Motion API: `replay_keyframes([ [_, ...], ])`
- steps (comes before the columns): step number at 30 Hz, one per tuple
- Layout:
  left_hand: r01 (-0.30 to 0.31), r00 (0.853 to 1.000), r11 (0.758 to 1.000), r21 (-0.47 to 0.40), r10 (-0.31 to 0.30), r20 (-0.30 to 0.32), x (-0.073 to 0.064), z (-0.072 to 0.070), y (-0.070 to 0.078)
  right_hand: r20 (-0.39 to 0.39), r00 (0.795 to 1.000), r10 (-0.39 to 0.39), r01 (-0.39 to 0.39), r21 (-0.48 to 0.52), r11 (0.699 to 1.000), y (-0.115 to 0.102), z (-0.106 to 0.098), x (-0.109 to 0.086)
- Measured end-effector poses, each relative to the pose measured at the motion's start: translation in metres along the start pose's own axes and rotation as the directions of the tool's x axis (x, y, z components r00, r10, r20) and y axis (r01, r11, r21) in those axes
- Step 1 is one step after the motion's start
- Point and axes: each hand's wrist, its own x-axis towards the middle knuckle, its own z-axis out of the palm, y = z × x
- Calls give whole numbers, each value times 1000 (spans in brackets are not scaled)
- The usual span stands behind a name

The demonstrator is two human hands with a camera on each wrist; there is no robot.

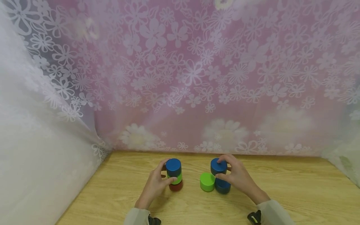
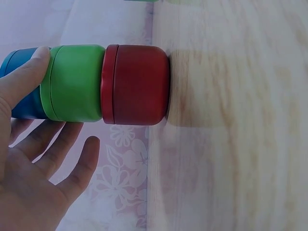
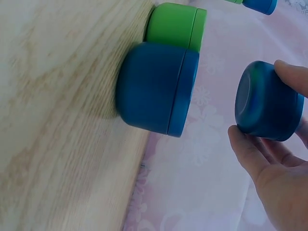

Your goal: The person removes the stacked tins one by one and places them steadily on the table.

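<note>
Three round lidded tins stand in a stack: a red tin (image 2: 139,85) at the bottom, a green tin (image 2: 77,84) between, and a blue tin (image 1: 173,167) on top. My left hand (image 1: 154,183) grips the stack near the top, its thumb by the seam where blue meets green and fingers behind. Another blue tin (image 3: 267,103) is held by my right hand (image 1: 240,177) between thumb and fingers. In the right wrist view it is raised apart from the lower blue tin (image 3: 151,89), which stands on the table beside a second green tin (image 1: 207,182).
The wooden table (image 1: 118,187) runs back to a pink flowered curtain (image 1: 180,78). A white sheet (image 1: 36,150) hangs along the left side, and pale fabric (image 1: 341,150) hangs on the right.
</note>
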Motion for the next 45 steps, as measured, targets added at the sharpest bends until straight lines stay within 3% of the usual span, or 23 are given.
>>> replay_keyframes([
  [45,12,1000,1000,11,-13,18,-1,-1,0,41,999,0,4,-107,994,19,-23,-19],
])
